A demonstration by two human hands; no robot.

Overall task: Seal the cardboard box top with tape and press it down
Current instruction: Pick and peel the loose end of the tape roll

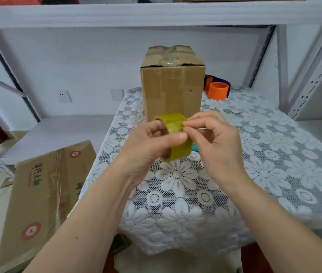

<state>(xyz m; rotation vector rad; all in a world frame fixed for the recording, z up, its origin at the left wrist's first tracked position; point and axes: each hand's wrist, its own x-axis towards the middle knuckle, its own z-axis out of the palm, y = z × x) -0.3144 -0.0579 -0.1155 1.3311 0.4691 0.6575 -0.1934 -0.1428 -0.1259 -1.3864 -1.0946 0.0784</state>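
Observation:
A tall brown cardboard box (pixel 172 89) stands upright at the far middle of the table, its top flaps folded down with clear tape crumpled over the seam. In front of it I hold a yellowish roll of tape (pixel 175 134) above the table. My left hand (pixel 152 146) grips the roll, thumb lying across its outer face. My right hand (pixel 213 138) pinches at the roll's surface with thumb and forefinger near the top right edge. No free strip of tape is visible.
A white lace cloth (pixel 254 154) covers the table. An orange and dark blue tape dispenser (pixel 217 89) sits behind the box to the right. A flat printed cardboard box (pixel 44 194) leans at the lower left. Metal shelving (pixel 313 75) frames the sides and top.

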